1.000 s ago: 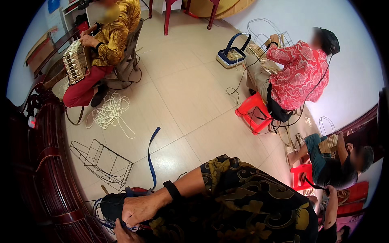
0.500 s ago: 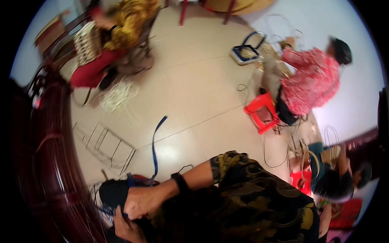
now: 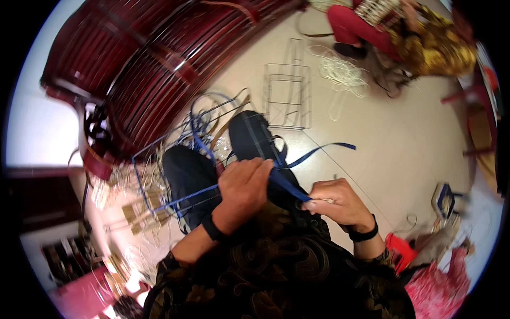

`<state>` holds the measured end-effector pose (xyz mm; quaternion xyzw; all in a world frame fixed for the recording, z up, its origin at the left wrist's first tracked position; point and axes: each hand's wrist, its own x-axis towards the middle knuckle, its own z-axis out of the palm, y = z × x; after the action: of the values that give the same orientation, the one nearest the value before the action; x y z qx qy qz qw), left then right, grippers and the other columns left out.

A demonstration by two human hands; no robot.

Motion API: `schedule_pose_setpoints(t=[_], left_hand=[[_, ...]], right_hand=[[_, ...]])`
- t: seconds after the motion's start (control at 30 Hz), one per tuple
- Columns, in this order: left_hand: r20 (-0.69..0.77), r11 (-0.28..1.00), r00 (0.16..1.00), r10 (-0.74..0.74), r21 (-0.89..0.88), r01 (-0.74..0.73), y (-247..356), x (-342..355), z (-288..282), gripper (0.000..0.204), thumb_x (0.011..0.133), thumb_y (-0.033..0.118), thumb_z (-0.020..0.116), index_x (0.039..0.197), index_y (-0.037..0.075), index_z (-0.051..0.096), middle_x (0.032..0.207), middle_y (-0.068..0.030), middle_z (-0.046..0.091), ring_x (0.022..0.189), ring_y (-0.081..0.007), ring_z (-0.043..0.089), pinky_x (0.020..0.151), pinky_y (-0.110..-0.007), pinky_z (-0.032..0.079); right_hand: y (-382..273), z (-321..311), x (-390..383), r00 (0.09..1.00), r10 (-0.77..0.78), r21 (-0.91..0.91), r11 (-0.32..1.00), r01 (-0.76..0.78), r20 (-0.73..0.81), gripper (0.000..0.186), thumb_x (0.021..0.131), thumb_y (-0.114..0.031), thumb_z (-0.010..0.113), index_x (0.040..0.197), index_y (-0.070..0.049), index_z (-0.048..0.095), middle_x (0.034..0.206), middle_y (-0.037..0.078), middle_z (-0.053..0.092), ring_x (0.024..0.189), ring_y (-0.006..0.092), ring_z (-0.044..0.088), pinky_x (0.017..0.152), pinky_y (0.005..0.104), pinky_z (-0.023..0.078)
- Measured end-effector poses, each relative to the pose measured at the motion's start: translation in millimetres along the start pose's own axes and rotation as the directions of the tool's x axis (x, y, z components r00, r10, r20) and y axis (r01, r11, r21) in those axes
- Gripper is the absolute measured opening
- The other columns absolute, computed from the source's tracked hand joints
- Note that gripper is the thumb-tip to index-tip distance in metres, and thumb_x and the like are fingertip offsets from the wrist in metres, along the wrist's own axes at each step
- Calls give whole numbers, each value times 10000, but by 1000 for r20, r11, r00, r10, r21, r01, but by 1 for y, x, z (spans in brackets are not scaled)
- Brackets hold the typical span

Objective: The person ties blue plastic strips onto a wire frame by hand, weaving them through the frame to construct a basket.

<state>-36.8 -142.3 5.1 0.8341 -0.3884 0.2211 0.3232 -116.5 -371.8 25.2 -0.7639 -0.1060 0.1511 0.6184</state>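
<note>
A wire frame (image 3: 133, 166), partly wrapped in blue, rests across my dark-trousered knees. My left hand (image 3: 245, 183) is closed over its near side, where a blue-wrapped bar (image 3: 186, 199) runs in under the fingers. From there a flat blue strip (image 3: 289, 186) stretches to my right hand (image 3: 340, 202), whose thumb and fingers pinch its end. A small pale tip shows at that pinch; I cannot make out what it is. Another blue strip end (image 3: 334, 146) sticks out beyond my knee. The exact join under my left hand is hidden.
A bare wire frame (image 3: 287, 98) stands on the tiles ahead, near a heap of pale strands (image 3: 342, 72). A dark red slatted bench (image 3: 159, 74) fills the far left. Tangled strips lie beside my legs. A person (image 3: 430, 42) sits far right; another in red (image 3: 441, 282) is near right.
My view has swung left, bringing the bench and my knees into the middle. My hands were close together; now they are apart with the blue strip drawn between them.
</note>
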Motion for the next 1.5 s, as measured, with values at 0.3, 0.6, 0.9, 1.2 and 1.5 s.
schedule_pose_setpoints(t=[0.3,0.6,0.9,1.2,1.5], left_hand=[[-73,998,996,-56,24,58,-6,-7,-5,250,649,-9,697,892,-17,642,871,-128,630,722,-269,611,700,-375,485],[-169,981,966,-193,-52,187,2,-3,-8,225,611,-44,653,827,-4,608,905,-112,592,828,-290,581,772,-418,431],[-194,970,957,-216,-156,187,6,-12,-6,145,644,68,628,758,-15,599,889,-117,545,874,-292,546,783,-414,411],[-367,991,922,-126,-96,98,14,-11,-5,131,653,106,611,737,5,611,863,-94,517,909,-273,533,862,-450,401],[-348,988,931,-110,-138,65,10,-25,-35,157,666,131,639,776,21,619,949,-105,560,988,-270,538,868,-441,400]], right_hand=[[-10,-14,37,935,-298,284,929,238,190,177,815,-179,720,768,-9,717,722,86,672,705,255,617,654,364,476],[-25,-19,64,744,-567,581,756,301,352,221,876,-210,725,846,8,751,802,113,713,753,282,643,704,398,473],[15,13,78,990,-137,431,896,105,43,427,984,-340,483,884,42,645,910,173,633,841,213,547,769,326,440],[7,59,102,965,-241,-208,954,217,-101,168,881,-48,645,1018,47,623,1070,82,617,953,190,599,839,300,479],[13,79,87,971,-143,-248,964,94,-189,139,934,-53,588,1041,33,610,1016,79,629,920,178,601,817,290,481]])
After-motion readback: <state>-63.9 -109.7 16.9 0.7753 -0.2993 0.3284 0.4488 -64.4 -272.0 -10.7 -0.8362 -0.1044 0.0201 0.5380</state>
